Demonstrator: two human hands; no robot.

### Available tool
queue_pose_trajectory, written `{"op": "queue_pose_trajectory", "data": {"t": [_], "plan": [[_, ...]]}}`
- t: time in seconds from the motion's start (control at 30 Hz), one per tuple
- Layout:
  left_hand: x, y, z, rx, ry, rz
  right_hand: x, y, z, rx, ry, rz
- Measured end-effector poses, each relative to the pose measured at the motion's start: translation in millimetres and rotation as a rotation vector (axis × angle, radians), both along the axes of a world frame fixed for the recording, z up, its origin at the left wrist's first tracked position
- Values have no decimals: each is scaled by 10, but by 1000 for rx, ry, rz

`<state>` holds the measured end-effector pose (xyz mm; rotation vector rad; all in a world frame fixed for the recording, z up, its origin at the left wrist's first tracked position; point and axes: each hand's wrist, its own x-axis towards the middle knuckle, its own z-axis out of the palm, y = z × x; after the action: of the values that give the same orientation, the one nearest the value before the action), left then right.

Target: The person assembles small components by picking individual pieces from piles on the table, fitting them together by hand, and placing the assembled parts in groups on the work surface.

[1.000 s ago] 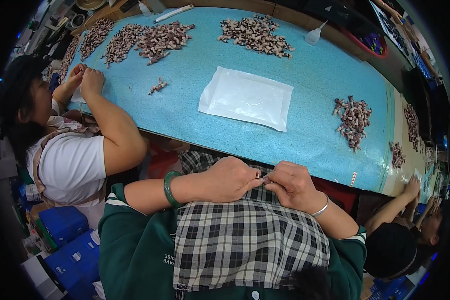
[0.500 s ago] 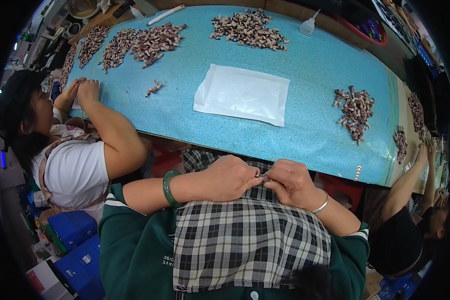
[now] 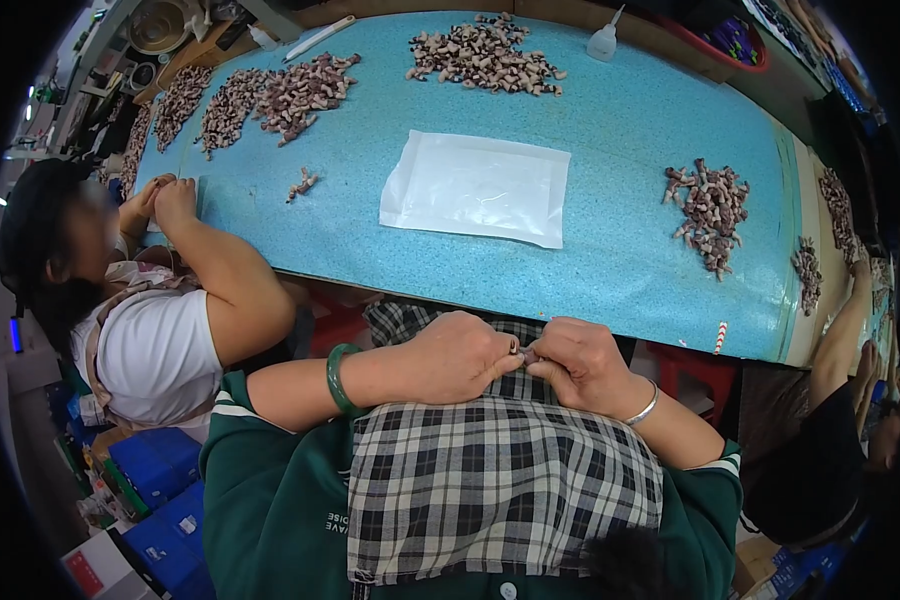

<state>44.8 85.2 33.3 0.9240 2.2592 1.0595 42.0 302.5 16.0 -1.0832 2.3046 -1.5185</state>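
My left hand (image 3: 455, 357) and my right hand (image 3: 582, 365) meet fingertip to fingertip over my lap, just below the near edge of the blue table (image 3: 620, 250). Together they pinch a small brownish piece (image 3: 523, 353), mostly hidden by the fingers. A green bangle circles my left wrist and a silver one my right. A checked cloth (image 3: 500, 480) covers my lap under both hands.
A clear plastic bag (image 3: 475, 187) lies flat mid-table. Heaps of small brown pieces sit at the right (image 3: 710, 205), at the back (image 3: 482, 55) and at the back left (image 3: 290, 90). A person on the left (image 3: 160, 340) works at the table edge; another arm (image 3: 840, 340) reaches in at the right.
My hands stay together over my lap, fingers shifting slightly. The view has tilted a little, and the arm at the right has reached up to the table.
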Motion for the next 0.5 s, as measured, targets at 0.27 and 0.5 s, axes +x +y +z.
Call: {"op": "queue_pose_trajectory", "data": {"t": [0.27, 0.5], "plan": [[-8, 13, -15, -2, -9, 0, -6, 7, 1, 5, -2, 1], [-18, 13, 8, -15, -4, -5, -4, 1, -7, 11, -7, -4]]}}
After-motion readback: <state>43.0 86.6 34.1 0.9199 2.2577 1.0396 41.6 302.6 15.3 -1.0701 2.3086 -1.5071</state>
